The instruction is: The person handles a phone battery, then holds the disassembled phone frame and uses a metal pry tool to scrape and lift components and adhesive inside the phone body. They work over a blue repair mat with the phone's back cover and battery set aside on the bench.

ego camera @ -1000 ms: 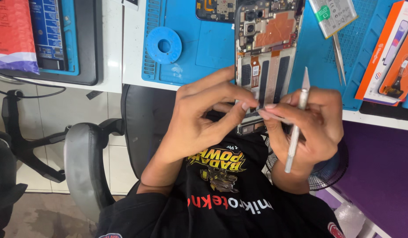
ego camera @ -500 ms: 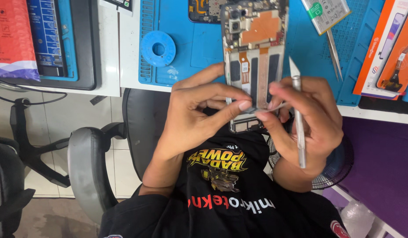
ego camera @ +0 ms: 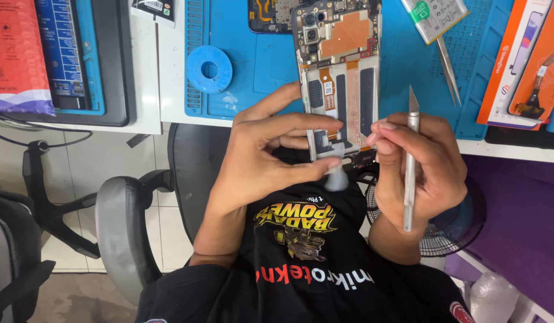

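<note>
i'm at a phone repair bench. a blue repair mat [ego camera: 259, 66] covers the white desk [ego camera: 163, 90] across the top of the frame, with an opened phone [ego camera: 343, 66], tweezers [ego camera: 449, 69] and boxed spare parts [ego camera: 522, 60] at upper right.

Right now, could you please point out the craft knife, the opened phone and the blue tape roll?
Craft knife [ego camera: 410, 173], head view, middle of its metal handle.
Opened phone [ego camera: 343, 72], head view, exposed inner frame.
Blue tape roll [ego camera: 196, 69], head view, left rim.

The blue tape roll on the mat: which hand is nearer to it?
Left. The left hand sits just below and right of the blue tape roll; the right hand, holding the craft knife, is much farther right.
</note>
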`<state>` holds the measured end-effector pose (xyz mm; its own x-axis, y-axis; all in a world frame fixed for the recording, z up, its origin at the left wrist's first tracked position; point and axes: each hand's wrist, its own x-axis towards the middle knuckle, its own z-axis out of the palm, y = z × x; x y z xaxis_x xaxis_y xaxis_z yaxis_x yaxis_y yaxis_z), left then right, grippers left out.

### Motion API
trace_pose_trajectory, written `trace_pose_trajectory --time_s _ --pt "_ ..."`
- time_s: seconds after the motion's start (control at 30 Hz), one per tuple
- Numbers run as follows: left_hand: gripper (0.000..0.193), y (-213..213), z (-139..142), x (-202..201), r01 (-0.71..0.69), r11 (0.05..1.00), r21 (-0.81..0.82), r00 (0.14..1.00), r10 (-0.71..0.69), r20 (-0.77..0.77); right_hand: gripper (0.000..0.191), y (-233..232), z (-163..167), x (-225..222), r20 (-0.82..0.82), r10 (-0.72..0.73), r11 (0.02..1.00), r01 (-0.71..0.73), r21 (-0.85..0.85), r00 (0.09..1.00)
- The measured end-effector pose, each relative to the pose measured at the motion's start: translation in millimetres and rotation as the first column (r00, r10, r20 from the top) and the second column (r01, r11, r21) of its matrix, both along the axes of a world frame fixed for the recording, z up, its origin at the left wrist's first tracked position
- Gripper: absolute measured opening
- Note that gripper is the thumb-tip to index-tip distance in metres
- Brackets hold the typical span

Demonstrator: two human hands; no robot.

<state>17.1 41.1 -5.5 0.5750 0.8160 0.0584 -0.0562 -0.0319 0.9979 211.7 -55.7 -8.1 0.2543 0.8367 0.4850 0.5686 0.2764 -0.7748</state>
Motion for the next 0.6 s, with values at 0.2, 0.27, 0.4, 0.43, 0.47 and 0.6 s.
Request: trace_pose_trajectory --time_s 0.2,0.27,0.4,0.43,0.47,0.6 --pt "0.031 -1.5 -5.6 -0.5 0.007 1.0 -0.004 0.999 -0.007 0.044 0.024 3.7 8.5 3.0 0.134 0.065 0.998 -0.063 -0.019 0.989" --pt "0.029 -1.1 -7.7 1.1 -0.011 1.0 0.001 0.999 0.01 0.047 0.028 4.9 14.3 5.2 0.216 0.118 0.993 -0.11 -0.049 0.969" --pt "0.029 -2.8 -7.4 2.5 -0.055 0.998 0.042 0.999 0.054 0.006 0.033 5.7 22.5 4.3 0.296 0.155 0.986 -0.129 -0.103 0.943" --pt "0.029 -2.5 -7.0 2.1 -0.056 0.997 0.057 0.998 0.056 0.002 0.033 6.2 22.9 3.6 0.311 0.15 0.987 -0.123 -0.106 0.938" --pt "0.028 -2.6 -6.6 1.8 -0.057 0.996 0.07 0.998 0.058 -0.003 0.033 6.8 22.7 2.9 0.304 0.15 0.987 -0.125 -0.101 0.941" --pt "0.025 -1.6 -6.5 2.6 -0.066 0.992 0.107 0.998 0.068 -0.008 0.033 9.4 19.7 2.7 0.305 0.138 0.99 -0.121 -0.072 0.942"
